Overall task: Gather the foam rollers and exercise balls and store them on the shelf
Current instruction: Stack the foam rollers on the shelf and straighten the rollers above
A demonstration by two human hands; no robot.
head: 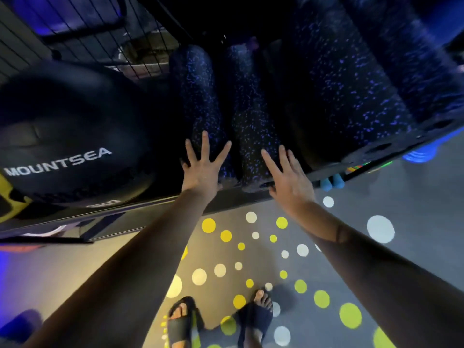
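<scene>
Both hands reach forward to the front edge of a dark shelf (326,169). The left hand (202,169) is spread wide, fingers splayed, lying flat on the near end of a black roller (198,96) flecked with blue; it grips nothing. The right hand (288,177) is also open, fingers straight and close together, palm down at the shelf edge, touching the near end of a second roller (247,116) just beside the first. Two more speckled rollers (351,79) lie side by side further right on the same shelf, all pointing front to back. At the left end of the shelf sits a big black ball (67,131) marked MOUNTSEA, with wire mesh (88,28) behind it. Below, two feet in dark sandals (218,322) stand on a grey floor (414,197) dotted with yellow, green and white spots.
</scene>
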